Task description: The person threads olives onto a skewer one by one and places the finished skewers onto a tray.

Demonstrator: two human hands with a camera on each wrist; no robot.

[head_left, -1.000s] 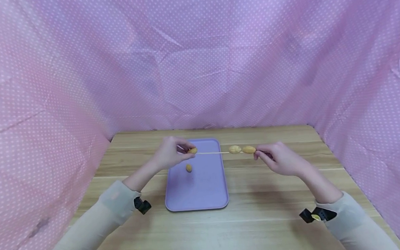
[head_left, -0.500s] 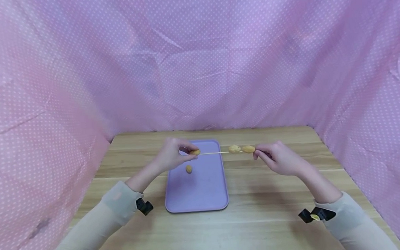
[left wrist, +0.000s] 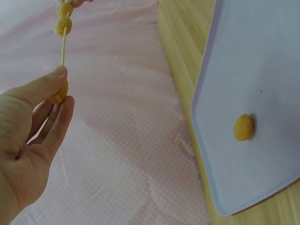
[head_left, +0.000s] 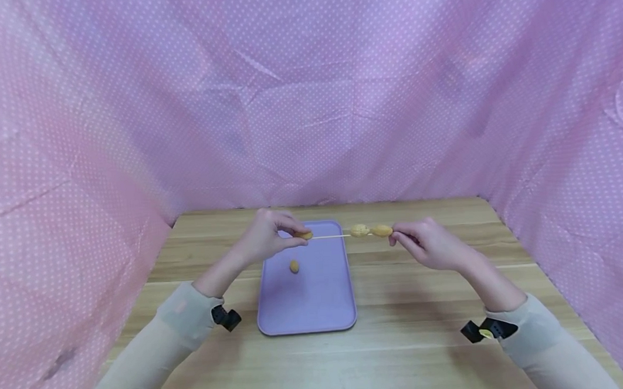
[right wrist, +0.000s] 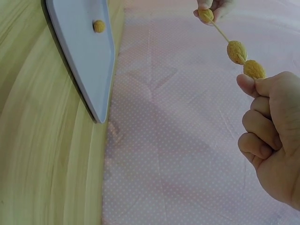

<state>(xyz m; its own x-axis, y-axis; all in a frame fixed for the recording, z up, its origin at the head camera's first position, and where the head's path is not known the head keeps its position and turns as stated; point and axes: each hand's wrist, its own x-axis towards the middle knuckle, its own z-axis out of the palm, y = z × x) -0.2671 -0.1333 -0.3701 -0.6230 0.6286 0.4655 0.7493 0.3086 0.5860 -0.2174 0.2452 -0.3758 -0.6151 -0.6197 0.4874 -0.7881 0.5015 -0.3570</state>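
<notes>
My left hand [head_left: 263, 238] pinches a yellow-brown, wrinkled oval ball [left wrist: 59, 93] between thumb and fingers. A thin wooden skewer [head_left: 331, 236] runs from that ball across to my right hand [head_left: 427, 244]. Two similar balls, a paler one [head_left: 359, 231] and a yellower one [head_left: 382, 231], are threaded on the skewer near the right hand. Thumb and forefinger of the right hand pinch the skewer's end right beside the yellower ball, the other fingers curled in. How deep the skewer sits in the left ball is hidden by the fingers. The skewer is held level, above the table.
A lilac tray [head_left: 317, 311] lies on the wooden table [head_left: 404, 354] beneath the left hand. On it rests one loose yellow-brown ball [head_left: 294, 266]. Pink dotted cloth [head_left: 308, 130] hangs round the table's back and sides.
My left hand has moved slightly right, with its ball further along the skewer. The right hand and the two threaded balls have shifted a little left, so the hands are closer together.
</notes>
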